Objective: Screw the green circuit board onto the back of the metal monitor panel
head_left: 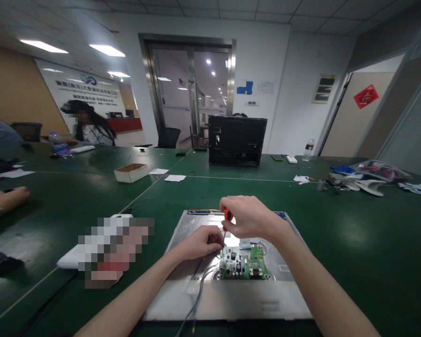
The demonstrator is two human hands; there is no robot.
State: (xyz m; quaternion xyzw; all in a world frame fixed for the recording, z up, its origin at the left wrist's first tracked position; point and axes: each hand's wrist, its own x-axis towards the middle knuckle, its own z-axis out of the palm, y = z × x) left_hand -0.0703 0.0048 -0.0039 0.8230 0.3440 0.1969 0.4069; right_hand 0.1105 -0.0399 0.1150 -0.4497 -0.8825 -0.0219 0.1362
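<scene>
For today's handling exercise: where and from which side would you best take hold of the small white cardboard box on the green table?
Probably by its two long side walls, coming straight down from above. The white cardboard box sits flat and open-topped on the green table, low and shallow, with nothing close around it, so fingers can likely straddle its narrow width without touching the brown contents.

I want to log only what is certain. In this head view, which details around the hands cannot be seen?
- Screwdriver: the right hand hides most of the handle, and the left hand covers the tip.
- The screw or contact point: hidden by the left hand's fingers.
- Green circuit board: components and markings too small to read.
- Metal panel: near edge partly crossed by both forearms.
- Flat thing left of the panel: blurred out.
</scene>
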